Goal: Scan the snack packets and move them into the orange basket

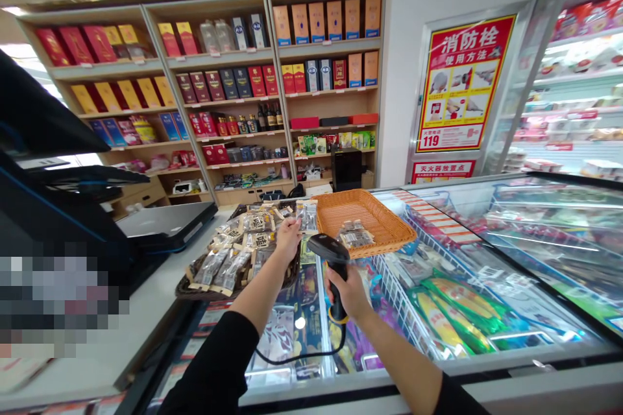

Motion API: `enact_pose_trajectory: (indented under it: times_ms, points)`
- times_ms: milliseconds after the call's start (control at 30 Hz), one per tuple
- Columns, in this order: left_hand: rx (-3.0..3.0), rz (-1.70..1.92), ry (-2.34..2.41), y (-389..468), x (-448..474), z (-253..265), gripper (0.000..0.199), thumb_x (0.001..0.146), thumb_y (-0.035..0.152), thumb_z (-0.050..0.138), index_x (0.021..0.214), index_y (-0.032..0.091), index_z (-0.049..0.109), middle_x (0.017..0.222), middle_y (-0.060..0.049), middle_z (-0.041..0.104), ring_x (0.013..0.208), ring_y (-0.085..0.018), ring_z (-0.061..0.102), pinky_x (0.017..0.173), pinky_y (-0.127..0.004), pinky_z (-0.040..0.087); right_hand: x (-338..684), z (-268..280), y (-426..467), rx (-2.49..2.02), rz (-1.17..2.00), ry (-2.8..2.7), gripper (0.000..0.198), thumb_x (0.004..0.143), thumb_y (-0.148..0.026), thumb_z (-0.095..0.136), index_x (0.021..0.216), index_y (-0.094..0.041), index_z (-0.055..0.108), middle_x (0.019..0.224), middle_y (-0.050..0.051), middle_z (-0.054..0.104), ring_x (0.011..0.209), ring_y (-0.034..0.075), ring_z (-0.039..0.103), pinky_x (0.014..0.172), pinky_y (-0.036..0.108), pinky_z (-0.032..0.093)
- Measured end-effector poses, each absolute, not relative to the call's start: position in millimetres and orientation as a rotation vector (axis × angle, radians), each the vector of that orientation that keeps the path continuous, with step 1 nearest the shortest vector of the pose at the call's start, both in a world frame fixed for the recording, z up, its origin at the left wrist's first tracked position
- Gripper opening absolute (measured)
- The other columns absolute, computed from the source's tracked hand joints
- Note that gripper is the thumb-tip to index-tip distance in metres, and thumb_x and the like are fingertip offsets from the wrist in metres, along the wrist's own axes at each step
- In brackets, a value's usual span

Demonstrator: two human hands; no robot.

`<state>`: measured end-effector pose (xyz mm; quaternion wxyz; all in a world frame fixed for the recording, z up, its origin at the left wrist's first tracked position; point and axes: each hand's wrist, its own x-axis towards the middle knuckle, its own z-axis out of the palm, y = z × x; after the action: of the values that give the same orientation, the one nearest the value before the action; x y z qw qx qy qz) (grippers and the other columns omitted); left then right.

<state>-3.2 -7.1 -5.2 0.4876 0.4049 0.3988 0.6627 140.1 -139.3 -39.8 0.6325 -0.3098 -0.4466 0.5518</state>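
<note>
In my right hand point(348, 288) is a black barcode scanner point(335, 272), its head tilted toward the left and its cable curving down below. My left hand point(289, 237) is closed on the edge of a clear snack packet point(306, 213), held up between two baskets. Under and beside that hand, a dark brown wicker basket point(182, 288) is heaped with similar packets point(233, 269) with beige ends. An orange woven basket point(384, 224) stands to the right, with a few packets point(355, 237) lying in it.
Both baskets rest on a glass-topped freezer point(413, 363) holding bagged goods point(457, 311) and wire baskets. At left are a counter point(97, 337), a scale point(165, 224) and a dark checkout machine point(48, 207). Shelves of boxed bottles point(214, 84) line the back wall.
</note>
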Motion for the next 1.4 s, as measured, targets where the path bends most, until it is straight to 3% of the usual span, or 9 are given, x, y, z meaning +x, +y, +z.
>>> enact_pose_trajectory:
  times_ms: [433, 667, 833, 1000, 1200, 1400]
  points:
    - [1.046, 1.619, 0.936, -6, -5, -11, 0.043, 0.062, 0.04, 0.075, 0.072, 0.021, 0.038, 0.055, 0.01, 0.044, 0.046, -0.004, 0.043, 0.046, -0.016, 0.033, 132, -60, -128, -0.878, 1.058, -1.111, 0.03, 0.079, -0.048, 0.063, 0.07, -0.021, 0.055, 0.041, -0.006, 0.049, 0.03, 0.01, 0.043, 0.032, 0.021, 0.033]
    - [1.23, 1.562, 1.08, -6, -6, -14, 0.033, 0.068, 0.037, 0.068, 0.07, 0.021, 0.04, 0.053, 0.01, 0.042, 0.046, -0.006, 0.041, 0.048, -0.018, 0.033, 142, -55, -126, -0.77, 1.166, -1.002, 0.035, 0.072, -0.051, 0.068, 0.071, -0.02, 0.053, 0.046, -0.006, 0.051, 0.031, 0.009, 0.043, 0.031, 0.021, 0.035]
    - [1.682, 1.464, 1.293, -2, 19, 1, 0.017, 0.074, 0.022, 0.06, 0.066, 0.02, 0.045, 0.059, 0.005, 0.052, 0.059, -0.011, 0.051, 0.061, -0.022, 0.039, 197, -53, -112, -0.653, 1.258, -0.738, 0.041, 0.064, -0.051, 0.074, 0.079, -0.02, 0.053, 0.052, -0.006, 0.053, 0.035, 0.01, 0.046, 0.034, 0.021, 0.038]
    - [1.715, 1.417, 1.224, 9, 91, 3, 0.008, 0.077, 0.019, 0.059, 0.072, 0.019, 0.053, 0.069, 0.0, 0.061, 0.068, -0.014, 0.059, 0.066, -0.025, 0.044, 245, -66, -99, -0.62, 1.202, -0.566, 0.041, 0.065, -0.051, 0.071, 0.082, -0.022, 0.048, 0.055, -0.009, 0.05, 0.037, 0.008, 0.044, 0.036, 0.02, 0.037]
    - [2.047, 1.101, 1.389, 8, 142, -16, 0.014, 0.066, 0.005, 0.068, 0.071, 0.018, 0.065, 0.079, -0.006, 0.069, 0.081, -0.021, 0.064, 0.077, -0.03, 0.045, 251, -74, -86, -0.61, 1.141, -0.412, 0.042, 0.063, -0.05, 0.071, 0.084, -0.022, 0.048, 0.054, -0.01, 0.051, 0.037, 0.008, 0.045, 0.037, 0.02, 0.037]
    - [2.414, 0.86, 1.624, -5, 130, -2, 0.02, 0.07, 0.016, 0.069, 0.089, 0.019, 0.073, 0.103, -0.009, 0.067, 0.101, -0.024, 0.06, 0.087, -0.031, 0.044, 248, -70, -83, -0.626, 1.148, -0.378, 0.043, 0.062, -0.05, 0.073, 0.082, -0.022, 0.048, 0.052, -0.009, 0.052, 0.037, 0.008, 0.045, 0.036, 0.02, 0.037]
